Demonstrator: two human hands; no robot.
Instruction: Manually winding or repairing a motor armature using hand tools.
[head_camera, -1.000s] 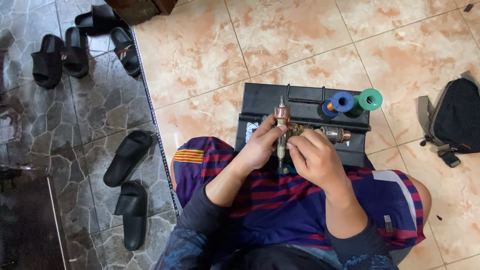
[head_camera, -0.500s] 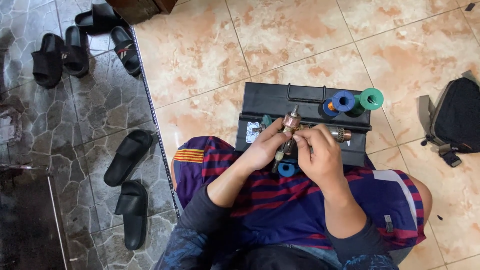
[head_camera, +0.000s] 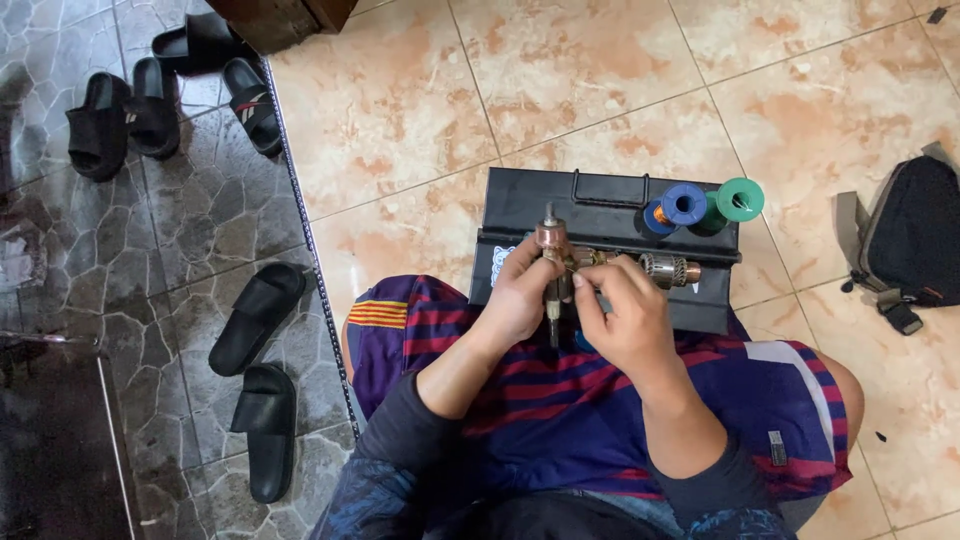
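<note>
Motor armature (head_camera: 560, 268), a coppery rotor on a thin shaft, is held upright over the person's lap, just in front of the black metal toolbox (head_camera: 520, 205) that lies on the tiled floor (head_camera: 400, 110). Its long axis runs near vertical in the head view, shaft tip up toward the toolbox and lower end down toward the striped shorts (head_camera: 560, 400). A second rotor (head_camera: 662, 268) lies crosswise on the toolbox lid, its axis left to right, touching or just beside the first one; which, I cannot tell.

Blue spool (head_camera: 684, 204) and green spool (head_camera: 740, 199) stand on the far right of the lid, well apart from the hands. Black sandals (head_camera: 262, 318) lie to the left and a black bag (head_camera: 915, 235) to the right.

Left hand (head_camera: 520, 295) is the nearer one: its grip is closed around the middle of the armature from the left. Right hand (head_camera: 625, 315) pinches in from the right at the shaft, fingers closed, though what they hold exactly is hidden.

Against half a second ago the armature stands straighter and a little lower, and the blue roll then showing under the hands is now almost covered.
</note>
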